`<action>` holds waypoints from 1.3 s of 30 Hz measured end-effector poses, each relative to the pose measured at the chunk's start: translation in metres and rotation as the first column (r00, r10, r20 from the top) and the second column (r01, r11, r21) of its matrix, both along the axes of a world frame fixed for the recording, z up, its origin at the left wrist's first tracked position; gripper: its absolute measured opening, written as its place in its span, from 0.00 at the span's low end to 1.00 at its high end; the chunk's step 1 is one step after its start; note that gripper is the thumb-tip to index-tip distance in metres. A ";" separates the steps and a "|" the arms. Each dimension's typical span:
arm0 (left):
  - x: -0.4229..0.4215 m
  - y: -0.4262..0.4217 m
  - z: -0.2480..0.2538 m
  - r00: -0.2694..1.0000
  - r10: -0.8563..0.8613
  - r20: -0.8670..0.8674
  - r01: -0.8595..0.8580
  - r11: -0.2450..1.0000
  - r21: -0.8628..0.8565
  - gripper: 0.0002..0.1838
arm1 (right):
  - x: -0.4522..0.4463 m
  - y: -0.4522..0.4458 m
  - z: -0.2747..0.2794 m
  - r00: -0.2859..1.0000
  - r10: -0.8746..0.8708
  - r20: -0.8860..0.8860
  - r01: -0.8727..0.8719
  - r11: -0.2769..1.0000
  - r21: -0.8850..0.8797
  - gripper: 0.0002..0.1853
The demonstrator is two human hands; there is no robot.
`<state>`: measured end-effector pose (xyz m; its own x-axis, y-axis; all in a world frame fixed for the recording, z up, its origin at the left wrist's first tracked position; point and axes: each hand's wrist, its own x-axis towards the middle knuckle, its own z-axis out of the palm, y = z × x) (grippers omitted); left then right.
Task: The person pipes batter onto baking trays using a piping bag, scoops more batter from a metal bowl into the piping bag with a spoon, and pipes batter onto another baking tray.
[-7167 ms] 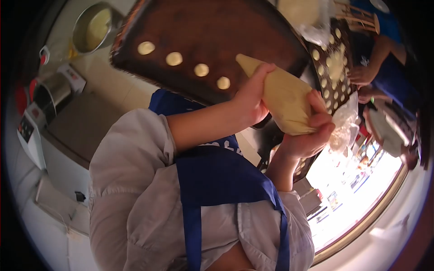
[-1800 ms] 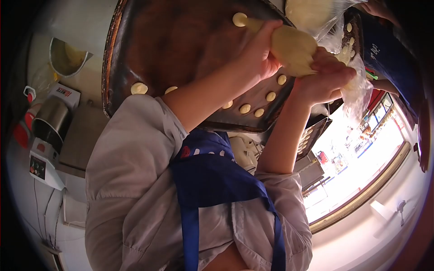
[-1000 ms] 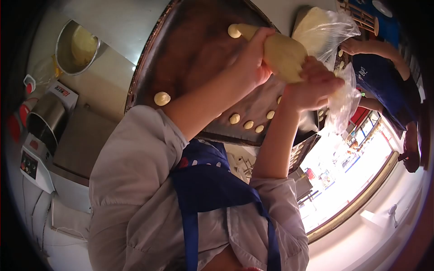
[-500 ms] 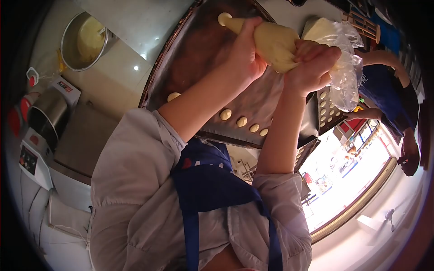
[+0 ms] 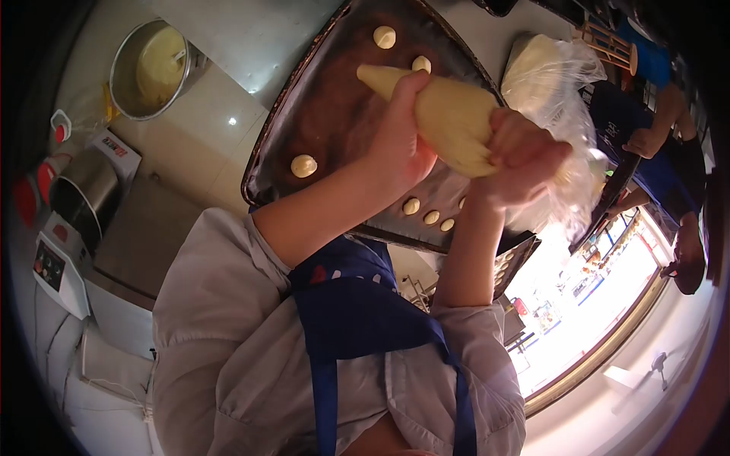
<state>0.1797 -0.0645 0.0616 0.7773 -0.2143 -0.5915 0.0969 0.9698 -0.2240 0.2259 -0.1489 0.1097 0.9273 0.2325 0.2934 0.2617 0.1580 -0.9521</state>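
Note:
A piping bag (image 5: pixel 456 125) full of pale yellow batter is between my two hands over a dark baking tray (image 5: pixel 304 83). My left hand (image 5: pixel 403 140) is closed round its middle, thumb on top. My right hand (image 5: pixel 525 159) grips the gathered end, and loose clear plastic (image 5: pixel 566 114) trails beyond it. The bag's narrow tip points up and left, apart from any mound. On the tray lie several round mounds, including one at the far edge (image 5: pixel 385 36) and one at the left (image 5: pixel 304 166). My hands and the bag hide part of the tray.
A metal pot (image 5: pixel 152 68) with yellow batter stands at the upper left. Below it are a mixing bowl (image 5: pixel 84 194) and a scale (image 5: pixel 61 262). At the right, a co-worker in a blue apron (image 5: pixel 616 121) has a hand on a dark tray (image 5: pixel 612 186).
My hands have drawn the bag back, and its tip has left the mound at the tray's far edge. At the right, the co-worker has moved, and the mound-covered tray there is now tilted up.

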 end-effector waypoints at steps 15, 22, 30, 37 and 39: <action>-0.001 0.006 -0.024 1.000 -0.009 0.007 0.009 0.996 -0.089 0.25 | -0.017 0.024 -0.011 0.950 -0.311 0.021 0.310 0.937 -0.159 0.27; -0.045 0.027 0.027 0.994 -0.110 0.025 0.109 0.994 0.024 0.22 | -0.072 0.000 0.009 0.993 -0.058 0.098 0.079 0.973 -0.216 0.33; -0.075 0.015 -0.003 0.994 -0.111 0.009 0.111 0.993 -0.035 0.28 | -0.093 0.009 -0.004 0.989 -0.121 -0.088 0.086 0.941 -0.327 0.29; -0.080 0.019 -0.012 0.996 -0.059 0.069 0.063 0.996 -0.055 0.28 | -0.090 0.018 -0.022 0.990 -0.120 -0.079 0.099 0.967 -0.235 0.29; -0.080 0.016 -0.011 0.994 -0.030 0.107 0.034 0.999 -0.027 0.29 | -0.086 0.015 -0.026 0.994 -0.086 -0.073 0.069 0.975 -0.213 0.29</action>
<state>0.0996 -0.0480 0.0502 0.8282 -0.2559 -0.4986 0.1526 0.9590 -0.2386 0.1400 -0.1336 0.0839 0.9636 0.2074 0.1685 0.1854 -0.0650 -0.9805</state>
